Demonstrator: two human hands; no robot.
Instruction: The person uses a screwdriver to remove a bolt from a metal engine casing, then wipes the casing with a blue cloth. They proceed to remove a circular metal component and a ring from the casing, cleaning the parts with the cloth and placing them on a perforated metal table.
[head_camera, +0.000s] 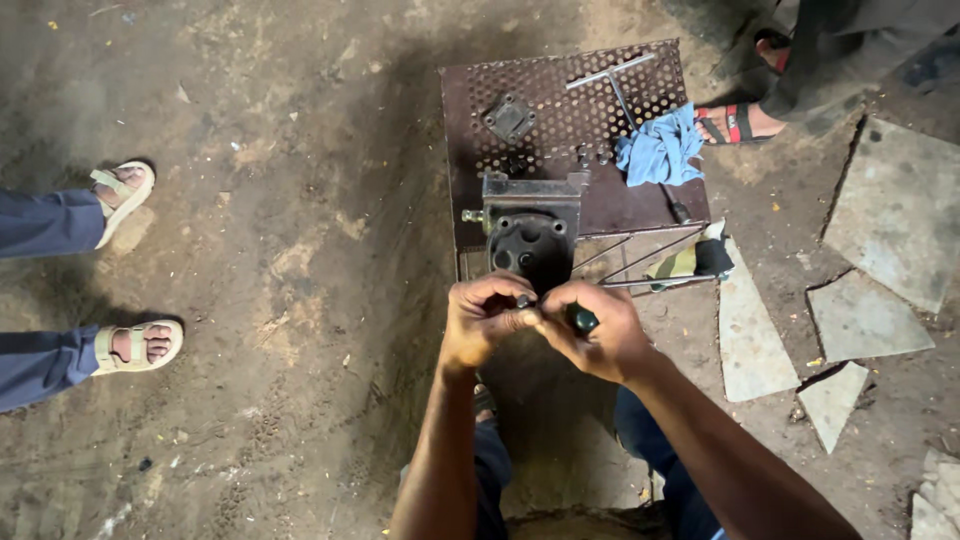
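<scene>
Though no package, label or sign shows anywhere in the view, a rusty perforated plate (560, 110) serves as a bench top on the dirt floor (300, 250), and on it lie a blue rag (658, 150), a T-handled wrench (612, 78) and a small square flange (509, 118). At the plate's near edge sits a dark metal housing (532, 235) with a round bolted face turned toward the camera. Just below that face the two hands meet. The left hand (483, 320) is curled, its fingertips pinched together on a small part too tiny to make out. The right hand (598, 335) is closed around a dark tool handle (582, 319), its thumb touching the left hand's fingers. Thin metal rods (640, 262) run beside the housing, and a striped cloth (697, 260) lies at their end. Two sandalled feet (130, 265) stand at far left, another foot (738, 123) at top right. Broken stone slabs (860, 310) lie to the right.
</scene>
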